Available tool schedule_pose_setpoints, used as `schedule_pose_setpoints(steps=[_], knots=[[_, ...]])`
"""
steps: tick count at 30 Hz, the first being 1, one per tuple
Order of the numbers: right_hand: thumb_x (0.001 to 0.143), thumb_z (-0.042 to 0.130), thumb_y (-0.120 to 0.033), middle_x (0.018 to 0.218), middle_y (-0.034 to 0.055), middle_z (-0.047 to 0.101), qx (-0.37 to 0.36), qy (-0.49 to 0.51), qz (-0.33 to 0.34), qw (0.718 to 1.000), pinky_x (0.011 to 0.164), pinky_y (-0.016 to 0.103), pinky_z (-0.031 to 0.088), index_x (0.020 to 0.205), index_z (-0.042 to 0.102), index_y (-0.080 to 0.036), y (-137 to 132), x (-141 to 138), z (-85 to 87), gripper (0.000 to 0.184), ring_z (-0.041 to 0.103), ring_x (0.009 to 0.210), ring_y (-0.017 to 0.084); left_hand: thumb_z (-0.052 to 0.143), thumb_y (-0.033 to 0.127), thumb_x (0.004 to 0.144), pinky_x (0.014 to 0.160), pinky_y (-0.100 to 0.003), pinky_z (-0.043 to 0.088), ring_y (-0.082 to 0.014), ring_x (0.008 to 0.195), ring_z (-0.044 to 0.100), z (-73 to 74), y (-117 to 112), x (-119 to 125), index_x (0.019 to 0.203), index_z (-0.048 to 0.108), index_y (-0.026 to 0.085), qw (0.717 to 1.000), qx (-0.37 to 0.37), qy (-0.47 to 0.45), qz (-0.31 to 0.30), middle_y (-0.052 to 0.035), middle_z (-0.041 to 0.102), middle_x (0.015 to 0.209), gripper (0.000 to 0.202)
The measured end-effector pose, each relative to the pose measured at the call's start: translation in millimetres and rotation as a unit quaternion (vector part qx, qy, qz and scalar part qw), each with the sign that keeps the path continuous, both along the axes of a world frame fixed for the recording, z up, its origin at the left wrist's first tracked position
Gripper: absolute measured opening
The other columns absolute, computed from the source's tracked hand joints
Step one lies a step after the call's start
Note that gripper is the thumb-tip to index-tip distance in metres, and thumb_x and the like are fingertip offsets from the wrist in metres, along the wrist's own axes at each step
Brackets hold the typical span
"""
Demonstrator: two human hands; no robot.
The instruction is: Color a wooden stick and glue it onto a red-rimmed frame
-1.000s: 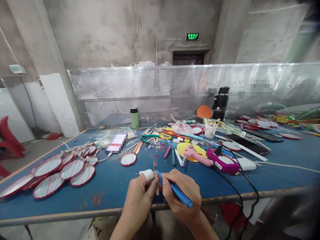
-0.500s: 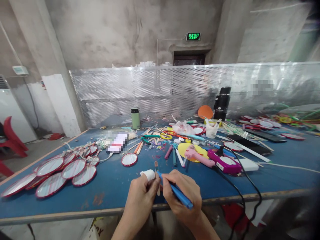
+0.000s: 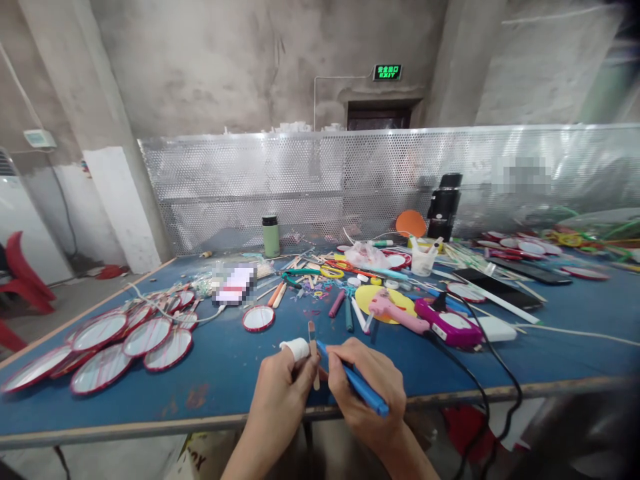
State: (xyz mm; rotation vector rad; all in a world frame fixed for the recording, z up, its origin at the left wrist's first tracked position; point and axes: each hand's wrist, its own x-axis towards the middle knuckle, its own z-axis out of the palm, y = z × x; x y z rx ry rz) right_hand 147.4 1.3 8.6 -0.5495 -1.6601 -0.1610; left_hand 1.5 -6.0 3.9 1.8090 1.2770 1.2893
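Observation:
My left hand (image 3: 280, 393) pinches a thin wooden stick (image 3: 313, 347) upright near the table's front edge; its thumb wears a white bandage (image 3: 296, 348). My right hand (image 3: 367, 393) grips a blue marker (image 3: 359, 387) like a pen, its tip against the stick. Both hands meet just above the blue table (image 3: 225, 373).
Red-rimmed round fans (image 3: 125, 337) lie in a heap at the left. Markers, scissors, a yellow disc, a pink glue gun (image 3: 400, 317) and a magenta device (image 3: 445, 327) with black cables crowd the middle. A green bottle (image 3: 271, 235) and a perforated metal screen (image 3: 350, 180) stand behind.
Almost nothing: the hands stay together on the stick, and the view shifts slightly.

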Motion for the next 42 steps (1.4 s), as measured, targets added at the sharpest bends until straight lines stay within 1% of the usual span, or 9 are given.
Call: schedule_pose_setpoints(steps=[9, 17, 25, 29, 34, 38, 42], knots=[[0.087, 0.061, -0.004, 0.069, 0.0004, 0.065, 0.004, -0.008, -0.001, 1.0, 0.061, 0.024, 0.049, 0.089, 0.063, -0.018, 1.0, -0.7, -2.8, 0.014, 0.06, 0.059, 0.012, 0.049, 0.042, 0.095, 0.057, -0.022, 0.034, -0.0121, 0.059, 0.053, 2.2, -3.4, -1.1, 0.068, 0.052, 0.019, 1.0, 0.007, 0.008, 0.002, 0.0024, 0.06, 0.061, 0.035], [0.087, 0.06, -0.004, 0.067, 0.0004, 0.065, 0.0, -0.004, -0.003, 1.0, 0.061, 0.024, 0.048, 0.086, 0.063, -0.018, -0.9, 0.1, 0.3, 0.014, 0.06, 0.059, 0.012, 0.05, 0.039, 0.095, 0.057, -0.022, 0.033, -0.0118, 0.058, 0.053, -0.2, -1.6, -2.3, 0.067, 0.052, 0.019, 0.999, 0.024, 0.019, 0.012, 0.0028, 0.06, 0.061, 0.035], [0.088, 0.061, -0.005, 0.066, 0.0002, 0.062, -0.01, -0.005, 0.0, 1.0, 0.06, 0.024, 0.047, 0.085, 0.063, -0.018, 0.1, -0.6, -2.7, 0.013, 0.058, 0.058, 0.012, 0.05, 0.039, 0.095, 0.057, -0.022, 0.034, -0.0121, 0.058, 0.054, 1.4, -1.2, -1.5, 0.068, 0.052, 0.019, 1.0, 0.015, 0.01, 0.002, 0.003, 0.06, 0.061, 0.034], [0.088, 0.06, -0.005, 0.066, 0.0001, 0.064, 0.004, 0.007, -0.016, 1.0, 0.06, 0.023, 0.048, 0.086, 0.064, -0.018, -0.7, -1.7, -0.3, 0.014, 0.06, 0.058, 0.012, 0.05, 0.04, 0.095, 0.057, -0.022, 0.033, -0.0121, 0.058, 0.053, 1.0, -1.0, -1.3, 0.065, 0.051, 0.019, 1.0, 0.014, 0.009, 0.007, 0.0026, 0.06, 0.061, 0.036], [0.088, 0.059, -0.006, 0.064, -0.0001, 0.062, 0.0, -0.005, -0.005, 1.0, 0.057, 0.023, 0.047, 0.084, 0.063, -0.018, -0.7, -1.9, 1.6, 0.013, 0.057, 0.056, 0.011, 0.05, 0.04, 0.095, 0.057, -0.022, 0.033, -0.0121, 0.058, 0.053, -0.6, -1.1, -1.8, 0.066, 0.051, 0.019, 1.0, 0.017, 0.013, 0.005, 0.0028, 0.06, 0.06, 0.036], [0.088, 0.059, -0.005, 0.066, 0.0004, 0.064, 0.002, -0.001, -0.008, 1.0, 0.059, 0.024, 0.048, 0.087, 0.064, -0.017, -0.3, -1.6, 1.4, 0.013, 0.059, 0.057, 0.012, 0.05, 0.039, 0.095, 0.058, -0.022, 0.034, -0.012, 0.059, 0.054, -0.4, -1.6, -1.8, 0.067, 0.052, 0.019, 1.0, 0.015, 0.013, 0.005, 0.0026, 0.061, 0.061, 0.035], [0.088, 0.06, -0.006, 0.065, -0.0002, 0.064, 0.003, -0.002, -0.01, 1.0, 0.058, 0.024, 0.049, 0.086, 0.064, -0.018, -0.2, -1.3, 1.3, 0.013, 0.06, 0.056, 0.012, 0.05, 0.039, 0.095, 0.057, -0.022, 0.034, -0.0122, 0.058, 0.054, 1.2, -1.4, -1.3, 0.068, 0.053, 0.019, 1.0, 0.012, 0.008, 0.0, 0.0027, 0.061, 0.061, 0.034]])
